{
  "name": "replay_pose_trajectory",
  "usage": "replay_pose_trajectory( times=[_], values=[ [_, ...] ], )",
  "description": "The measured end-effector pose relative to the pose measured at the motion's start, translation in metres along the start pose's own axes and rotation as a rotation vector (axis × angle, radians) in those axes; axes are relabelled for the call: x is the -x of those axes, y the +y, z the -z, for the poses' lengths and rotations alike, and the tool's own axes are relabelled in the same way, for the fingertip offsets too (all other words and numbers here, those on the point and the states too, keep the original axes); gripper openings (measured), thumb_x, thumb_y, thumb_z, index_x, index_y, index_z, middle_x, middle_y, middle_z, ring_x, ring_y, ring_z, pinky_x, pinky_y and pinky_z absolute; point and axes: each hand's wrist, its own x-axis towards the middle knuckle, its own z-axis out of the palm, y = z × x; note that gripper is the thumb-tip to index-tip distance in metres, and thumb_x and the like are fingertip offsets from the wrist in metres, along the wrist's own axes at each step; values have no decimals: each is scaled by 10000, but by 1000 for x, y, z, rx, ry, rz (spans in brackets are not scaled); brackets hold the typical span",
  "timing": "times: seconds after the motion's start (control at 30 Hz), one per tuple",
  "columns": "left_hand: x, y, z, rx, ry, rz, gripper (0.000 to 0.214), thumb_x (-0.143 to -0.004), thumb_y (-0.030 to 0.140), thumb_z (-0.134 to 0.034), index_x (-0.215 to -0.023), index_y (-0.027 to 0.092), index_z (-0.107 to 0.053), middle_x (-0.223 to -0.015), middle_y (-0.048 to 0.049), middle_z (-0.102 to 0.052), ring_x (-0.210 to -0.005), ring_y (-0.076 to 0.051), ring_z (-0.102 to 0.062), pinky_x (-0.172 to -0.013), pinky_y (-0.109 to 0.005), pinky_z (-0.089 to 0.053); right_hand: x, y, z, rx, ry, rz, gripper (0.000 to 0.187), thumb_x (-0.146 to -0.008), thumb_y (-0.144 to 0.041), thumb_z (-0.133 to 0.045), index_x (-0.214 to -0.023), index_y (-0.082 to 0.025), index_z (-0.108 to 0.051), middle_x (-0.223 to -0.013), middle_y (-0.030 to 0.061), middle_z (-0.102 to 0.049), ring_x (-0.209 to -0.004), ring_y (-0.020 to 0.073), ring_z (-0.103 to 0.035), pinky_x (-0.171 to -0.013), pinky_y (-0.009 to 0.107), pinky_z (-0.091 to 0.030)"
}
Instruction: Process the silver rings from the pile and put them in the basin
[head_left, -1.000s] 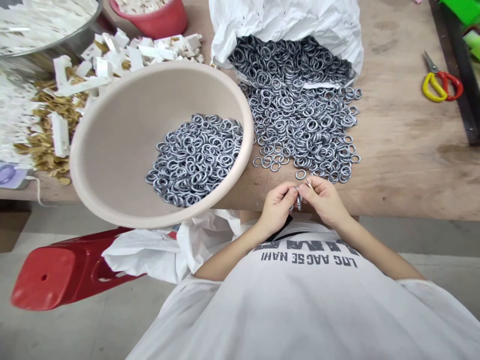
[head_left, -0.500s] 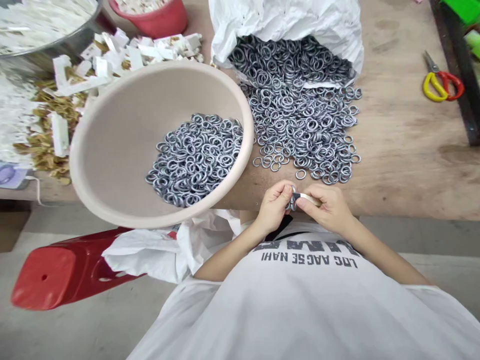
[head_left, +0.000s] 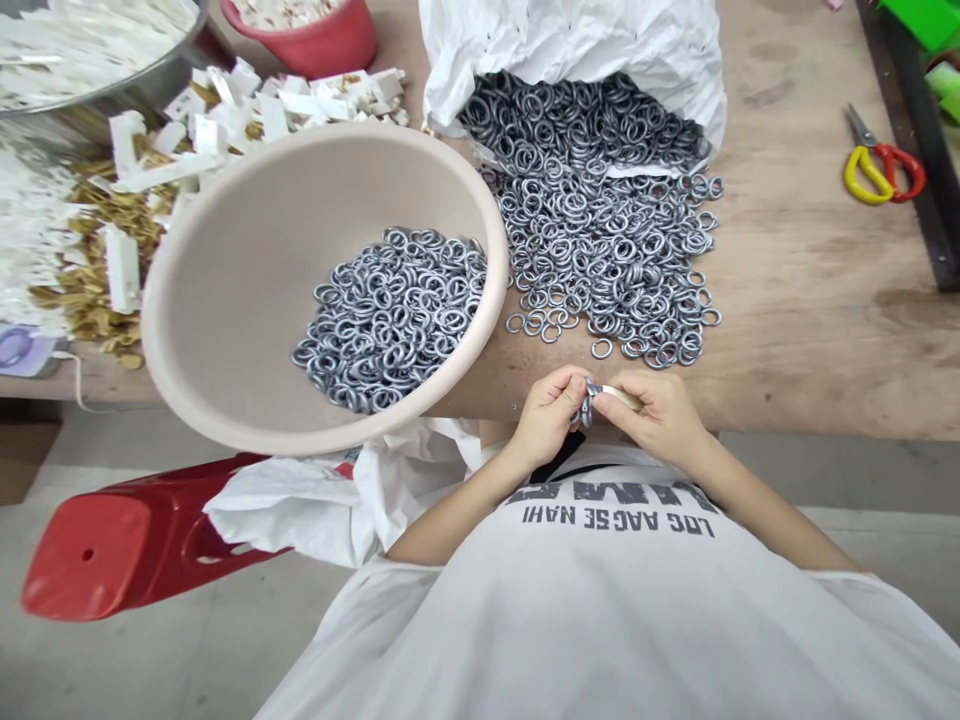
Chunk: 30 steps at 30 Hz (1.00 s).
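though inverted, "nahi" (head_left: 551,514) below rings (head_left: 586,410) in fingers (head_left: 575,385)

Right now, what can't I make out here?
Head view throughout:
Held rings: exact count hidden by the left hand.
Pale object: too covered by the right hand to name.
White sack: its upper side hides deeper contents.
Metal basin: cut off by top and left edges.
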Motion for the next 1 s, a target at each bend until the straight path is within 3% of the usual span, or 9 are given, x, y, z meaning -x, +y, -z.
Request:
replay_pose_trajectory(
  times=[0.13,0.27,0.4,0.47,0.6,0.7,0.87,1.0],
  values=[
    [2,1,-4,60,-44,13,413,-891,567,-637,-780,171,-595,-571,36,-500,-435,-61,-401,-410,-185,-309,0,6,0,-6,80,-41,368,-975,-435,-559,-716,-184,-626,-617,-27,-519,-587,112,-464,-589,264,-310],
    [-1,5,-6,154,48,26,389,-890,542,-647,-781,173,-586,-569,41,-485,-434,-57,-390,-392,-167,-289,0,8,-1,-43,124,-32,347,-968,-434,-569,-733,-185,-625,-639,-23,-531,-604,118,-469,-609,264,-335],
    [-5,13,-3,318,42,109,355,-885,467,-650,-730,164,-546,-637,24,-513,-457,-55,-430,-384,-154,-284,-3,17,-3,-81,172,-96,374,-982,-474,-535,-767,-186,-641,-633,-28,-509,-607,123,-467,-599,260,-337],
    [-5,16,1,412,8,171,318,-867,414,-653,-718,161,-532,-694,15,-524,-474,-57,-452,-370,-148,-261,-6,22,-4,-65,183,-144,374,-979,-503,-531,-838,-188,-673,-661,-20,-567,-624,133,-510,-604,260,-351],
    [-6,19,9,534,-31,226,213,-847,343,-630,-762,164,-552,-753,1,-557,-479,-56,-449,-363,-135,-254,-12,27,-12,176,126,-208,337,-942,-501,-598,-1103,-223,-701,-949,26,-754,-797,197,-661,-688,284,-418],
    [-6,17,15,576,-50,228,160,-844,318,-611,-804,165,-585,-763,-11,-576,-484,-62,-464,-363,-132,-272,-16,26,-18,428,52,-205,341,-960,-386,-586,-1272,-266,-652,-1185,44,-751,-975,242,-695,-765,312,-441],
    [-8,20,17,586,-16,232,221,-844,354,-629,-763,157,-569,-737,-14,-592,-494,-82,-521,-346,-132,-301,-23,23,-22,642,30,-257,288,-998,-347,-495,-1210,-266,-673,-1156,54,-757,-943,249,-707,-694,325,-420],
    [-8,24,15,559,57,247,338,-845,408,-681,-705,151,-513,-692,11,-572,-468,-65,-524,-323,-120,-294,-25,24,-19,639,21,-224,246,-983,-298,-509,-1145,-256,-689,-1106,46,-761,-926,245,-699,-680,318,-398]
  ],
)
